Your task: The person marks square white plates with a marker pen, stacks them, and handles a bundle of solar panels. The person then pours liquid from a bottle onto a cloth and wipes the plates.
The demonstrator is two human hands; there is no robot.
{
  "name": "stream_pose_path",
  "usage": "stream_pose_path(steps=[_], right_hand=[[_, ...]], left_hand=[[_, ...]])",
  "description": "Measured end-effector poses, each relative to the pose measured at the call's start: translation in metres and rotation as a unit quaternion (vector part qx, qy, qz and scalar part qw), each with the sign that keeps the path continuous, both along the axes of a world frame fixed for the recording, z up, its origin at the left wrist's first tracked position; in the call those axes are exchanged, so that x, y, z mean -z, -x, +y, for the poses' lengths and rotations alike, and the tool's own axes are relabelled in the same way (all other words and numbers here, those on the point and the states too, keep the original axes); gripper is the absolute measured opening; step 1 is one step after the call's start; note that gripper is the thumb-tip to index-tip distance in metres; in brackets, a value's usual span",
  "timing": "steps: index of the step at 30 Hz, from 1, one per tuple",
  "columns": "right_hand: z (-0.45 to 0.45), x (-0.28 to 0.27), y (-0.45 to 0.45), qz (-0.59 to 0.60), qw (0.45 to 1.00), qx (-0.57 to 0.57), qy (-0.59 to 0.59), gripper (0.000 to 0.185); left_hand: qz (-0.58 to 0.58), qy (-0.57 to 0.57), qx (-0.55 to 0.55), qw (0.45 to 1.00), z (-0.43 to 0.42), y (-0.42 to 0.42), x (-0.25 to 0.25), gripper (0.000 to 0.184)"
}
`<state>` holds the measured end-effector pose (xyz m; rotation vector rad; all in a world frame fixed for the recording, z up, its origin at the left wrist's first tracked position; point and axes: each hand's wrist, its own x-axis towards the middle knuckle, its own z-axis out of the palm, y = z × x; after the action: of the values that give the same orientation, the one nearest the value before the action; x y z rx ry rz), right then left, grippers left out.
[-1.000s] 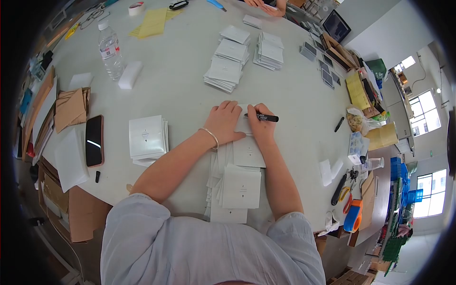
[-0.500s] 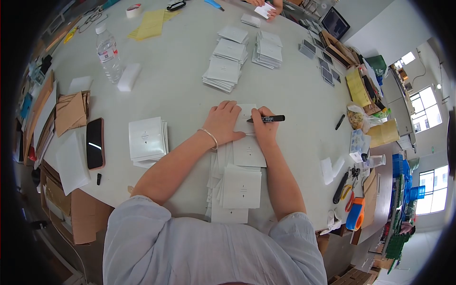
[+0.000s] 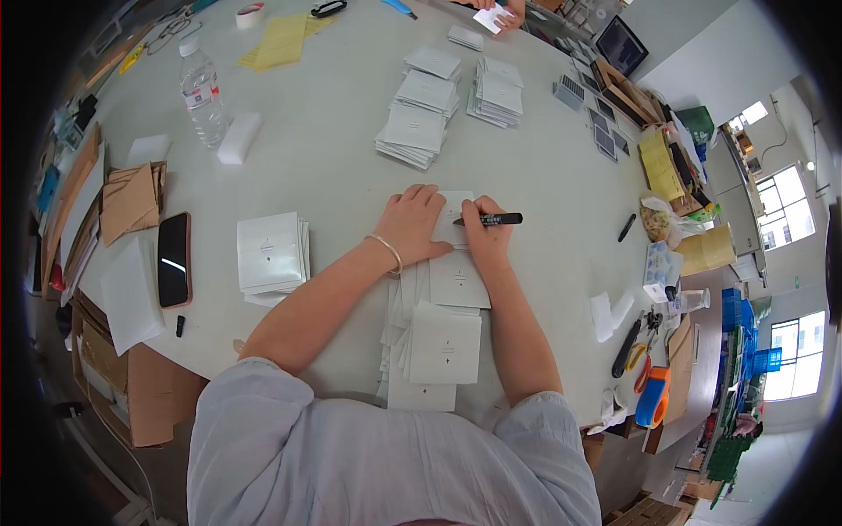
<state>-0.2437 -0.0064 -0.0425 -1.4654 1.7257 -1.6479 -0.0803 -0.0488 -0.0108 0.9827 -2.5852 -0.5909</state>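
Observation:
My right hand (image 3: 487,232) grips a black marker (image 3: 502,219), its tip over a white card (image 3: 453,203) at the far end of a row of overlapping cards. Spread flat, my left hand (image 3: 414,221) presses on the left edge of that card. Nearer my body lie more white cards (image 3: 445,344) with small printed marks, in loose overlapping piles between my forearms. Left of my left forearm sits a separate stack of cards (image 3: 268,252). The writing under the marker tip is too small to read.
Card stacks (image 3: 416,130) stand farther up the table (image 3: 324,158), near another person's hand (image 3: 507,19) holding a white piece. A water bottle (image 3: 203,96) and a phone (image 3: 174,260) are at left. Scissors, a cutter and a tape dispenser (image 3: 652,397) lie at the right edge.
My right hand and the marker have shifted very slightly left. My left hand stays in place on the card. The view has moved a little.

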Motion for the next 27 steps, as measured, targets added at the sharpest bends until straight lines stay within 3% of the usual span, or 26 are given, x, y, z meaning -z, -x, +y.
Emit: stream_pose_path(steps=[6,8,11,17,21,24,27], right_hand=[[0.004,-0.006,-0.002,0.021,0.999,-0.002,-0.030,0.024],[0.007,-0.015,-0.004,-0.114,0.993,0.010,0.002,0.025],[0.008,-0.020,-0.007,-0.141,0.990,-0.010,-0.002,0.026],[0.006,-0.013,-0.004,-0.051,0.998,-0.029,-0.014,0.026],[0.005,-0.011,-0.003,-0.064,0.998,-0.016,0.013,0.026],[0.010,-0.023,-0.003,-0.236,0.970,0.064,-0.008,0.024],[0.006,-0.027,-0.001,-0.295,0.951,0.093,0.019,0.025]], left_hand=[[-0.006,0.003,0.001,1.000,0.000,0.000,0.000,0.071],[-0.003,0.004,0.002,1.000,-0.001,-0.001,0.002,0.072],[-0.001,0.006,0.005,1.000,-0.001,-0.001,0.002,0.072],[-0.001,-0.001,0.007,1.000,-0.002,-0.001,0.000,0.071],[0.011,0.014,0.002,1.000,-0.001,-0.001,0.000,0.069],[-0.002,-0.011,0.014,1.000,-0.002,-0.003,-0.012,0.065],[-0.045,0.037,0.028,0.998,0.007,-0.008,-0.037,0.057]])
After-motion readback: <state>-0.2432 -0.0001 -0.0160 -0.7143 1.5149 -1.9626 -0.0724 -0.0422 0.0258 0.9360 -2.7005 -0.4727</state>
